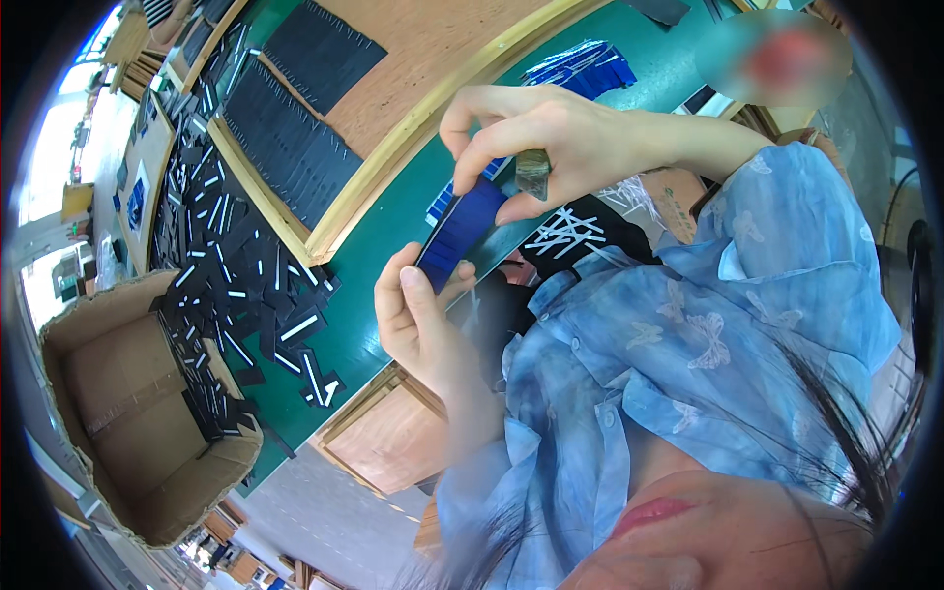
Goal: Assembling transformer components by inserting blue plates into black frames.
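Observation:
A flat dark blue piece with a black edge (pixel 454 234) is stretched between my two hands above the green table. My left hand (pixel 421 320) pinches its lower end, the thumb lying near its corner. At the upper end, my right hand (pixel 551 138) grips the same piece between thumb and fingers. A small brownish wedge-shaped block (pixel 532 175) is tucked in my right palm; its kind cannot be made out. Just behind the right fingers, a row of blue pieces with white edges (pixel 440 205) lies partly hidden on the table.
A wooden-framed board (pixel 413 162) carries rows of black pieces (pixel 290 147). Many loose black pieces with white strips (pixel 231 285) spread beside a cardboard box (pixel 123 393). A blue bundle (pixel 580 69) lies on the green table (pixel 359 305). White strips (pixel 565 233) rest on black cloth near my lap.

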Available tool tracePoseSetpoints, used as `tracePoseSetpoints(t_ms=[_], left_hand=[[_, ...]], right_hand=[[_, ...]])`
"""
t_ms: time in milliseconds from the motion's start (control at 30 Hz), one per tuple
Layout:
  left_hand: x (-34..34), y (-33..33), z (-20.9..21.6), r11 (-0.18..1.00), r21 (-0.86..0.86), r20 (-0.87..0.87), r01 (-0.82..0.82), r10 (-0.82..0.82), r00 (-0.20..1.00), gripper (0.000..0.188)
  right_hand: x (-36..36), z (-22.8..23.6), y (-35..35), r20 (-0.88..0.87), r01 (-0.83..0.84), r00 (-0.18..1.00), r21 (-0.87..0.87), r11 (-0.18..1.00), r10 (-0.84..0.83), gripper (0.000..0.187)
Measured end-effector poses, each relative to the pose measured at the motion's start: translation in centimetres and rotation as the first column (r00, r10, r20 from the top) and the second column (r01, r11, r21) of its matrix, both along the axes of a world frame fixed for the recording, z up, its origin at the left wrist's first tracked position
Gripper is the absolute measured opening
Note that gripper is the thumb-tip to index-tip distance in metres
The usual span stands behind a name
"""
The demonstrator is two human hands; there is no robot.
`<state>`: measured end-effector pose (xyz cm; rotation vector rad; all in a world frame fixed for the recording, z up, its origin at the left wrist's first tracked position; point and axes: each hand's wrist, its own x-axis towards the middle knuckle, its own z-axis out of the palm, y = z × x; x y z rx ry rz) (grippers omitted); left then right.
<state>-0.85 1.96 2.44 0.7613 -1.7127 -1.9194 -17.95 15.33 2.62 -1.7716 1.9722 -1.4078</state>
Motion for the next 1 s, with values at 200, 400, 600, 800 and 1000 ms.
tracePoseSetpoints(t_ms=[200, 400, 600, 800, 1000], left_hand=[[0.0, -0.9, -0.1, 0.988, 0.148, -0.057, 0.039, -0.031, 0.998, 0.031], [0.3, -1.5, -0.7, 0.987, 0.150, -0.066, 0.051, -0.041, 0.997, 0.031], [0.1, -1.5, -0.6, 0.983, 0.175, -0.064, 0.051, -0.040, 0.997, 0.031], [0.1, -1.7, -0.8, 0.979, 0.193, -0.081, 0.074, -0.059, 0.995, 0.031], [0.3, -2.2, -0.9, 0.964, 0.251, -0.107, 0.082, -0.056, 0.993, 0.031]], right_hand=[[0.1, 0.4, 0.1, 0.037, -0.026, 0.999, -0.031, 0.999, 0.027, 0.028], [0.5, 1.1, 0.0, -0.054, 0.018, 0.998, 0.029, 0.999, -0.017, 0.026], [0.9, 1.4, 0.3, -0.110, 0.053, 0.993, 0.062, 0.997, -0.046, 0.026], [0.8, 1.6, 0.2, -0.092, 0.044, 0.995, 0.056, 0.997, -0.038, 0.026], [0.6, 1.5, -0.1, -0.043, 0.011, 0.999, 0.069, 0.998, -0.008, 0.030]])
